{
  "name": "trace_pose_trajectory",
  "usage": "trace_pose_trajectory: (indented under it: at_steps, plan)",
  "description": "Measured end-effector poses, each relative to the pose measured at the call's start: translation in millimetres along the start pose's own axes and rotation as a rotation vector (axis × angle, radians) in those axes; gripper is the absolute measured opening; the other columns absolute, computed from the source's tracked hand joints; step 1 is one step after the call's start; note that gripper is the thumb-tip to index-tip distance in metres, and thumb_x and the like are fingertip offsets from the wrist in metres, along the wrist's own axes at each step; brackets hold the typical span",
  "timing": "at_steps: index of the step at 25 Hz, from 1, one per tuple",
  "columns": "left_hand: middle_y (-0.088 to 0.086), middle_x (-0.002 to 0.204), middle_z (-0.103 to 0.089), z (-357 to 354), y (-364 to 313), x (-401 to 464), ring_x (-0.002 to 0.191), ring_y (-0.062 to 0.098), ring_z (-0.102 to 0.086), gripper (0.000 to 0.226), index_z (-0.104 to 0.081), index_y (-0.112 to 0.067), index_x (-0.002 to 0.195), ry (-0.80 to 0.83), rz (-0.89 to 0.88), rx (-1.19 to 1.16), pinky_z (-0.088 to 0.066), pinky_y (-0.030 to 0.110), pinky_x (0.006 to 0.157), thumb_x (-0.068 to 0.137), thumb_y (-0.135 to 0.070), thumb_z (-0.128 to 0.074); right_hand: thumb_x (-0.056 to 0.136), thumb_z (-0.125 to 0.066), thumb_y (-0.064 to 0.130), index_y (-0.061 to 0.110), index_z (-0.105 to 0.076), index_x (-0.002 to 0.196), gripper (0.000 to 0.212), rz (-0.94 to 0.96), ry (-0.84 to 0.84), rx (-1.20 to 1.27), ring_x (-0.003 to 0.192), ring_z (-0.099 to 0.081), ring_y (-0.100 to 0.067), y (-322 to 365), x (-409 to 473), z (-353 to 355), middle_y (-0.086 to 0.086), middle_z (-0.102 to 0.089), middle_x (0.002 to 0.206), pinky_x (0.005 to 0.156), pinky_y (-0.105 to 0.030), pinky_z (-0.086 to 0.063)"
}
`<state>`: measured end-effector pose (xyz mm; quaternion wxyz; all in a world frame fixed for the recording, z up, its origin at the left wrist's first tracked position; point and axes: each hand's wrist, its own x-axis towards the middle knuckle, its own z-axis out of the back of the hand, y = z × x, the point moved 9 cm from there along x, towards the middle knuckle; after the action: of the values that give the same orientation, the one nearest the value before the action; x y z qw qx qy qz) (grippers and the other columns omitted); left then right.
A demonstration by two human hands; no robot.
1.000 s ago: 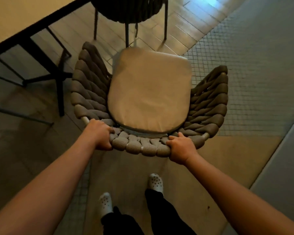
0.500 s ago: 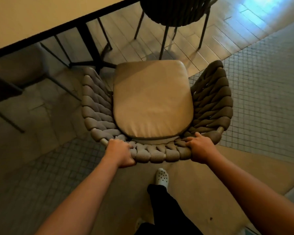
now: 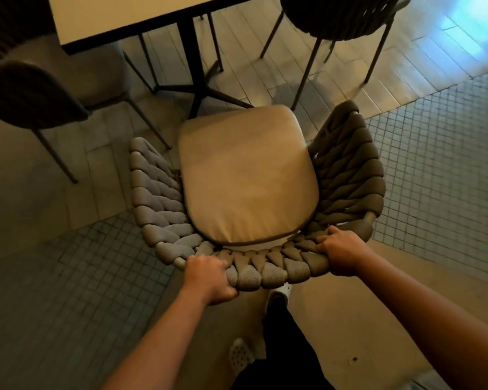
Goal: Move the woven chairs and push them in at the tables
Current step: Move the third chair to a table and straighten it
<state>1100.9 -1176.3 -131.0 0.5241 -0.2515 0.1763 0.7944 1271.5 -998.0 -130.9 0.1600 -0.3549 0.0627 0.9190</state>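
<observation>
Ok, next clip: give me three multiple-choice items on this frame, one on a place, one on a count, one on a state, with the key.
1. Where do the left hand and right hand hold the woven chair?
A. top of its backrest
B. front legs
C. seat cushion

2. How many other chairs show besides the held one?
A. none
B. two
C. four

3. Is the held chair pushed in under the table?
A. yes, fully
B. no, its cushion lies wholly short of the tabletop edge
C. it lies tipped over

Key: 1 A, each grip wraps the woven back rim. 2 B, one chair at left, one at top right. 3 B, floor shows between them.
</observation>
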Motion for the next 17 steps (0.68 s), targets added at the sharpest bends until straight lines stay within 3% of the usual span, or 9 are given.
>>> trace_pose_trajectory:
  at_steps: [8,17]
  plan:
    - [-0.001,0.106,-0.068,23.8,10.8,35.2,0.102,0.025,-0.059,0.066,-0.061,-0.035,0.116,-0.054,0.054,-0.05,-0.04,0.033,0.079,0.059,-0.066,-0.049,0.083,-0.053,0.031,0.034,-0.051,0.121,0.038,0.012,0.017,-0.053,0.111,-0.041,-0.021,-25.8,33.3,27.3,0.008,-0.055,0.119,0.074,-0.027,-0.046]
    - [-0.007,0.103,-0.07,66.7,49.4,92.7,0.099,0.021,-0.062,0.068,-0.06,-0.042,0.117,-0.123,0.163,-0.121,-0.041,0.03,0.074,0.054,-0.067,-0.05,0.082,-0.056,0.035,0.034,-0.053,0.115,0.033,0.058,-0.081,-0.12,0.096,-0.04,-0.016,-65.1,107.9,103.5,0.008,-0.059,0.11,0.071,-0.026,-0.04]
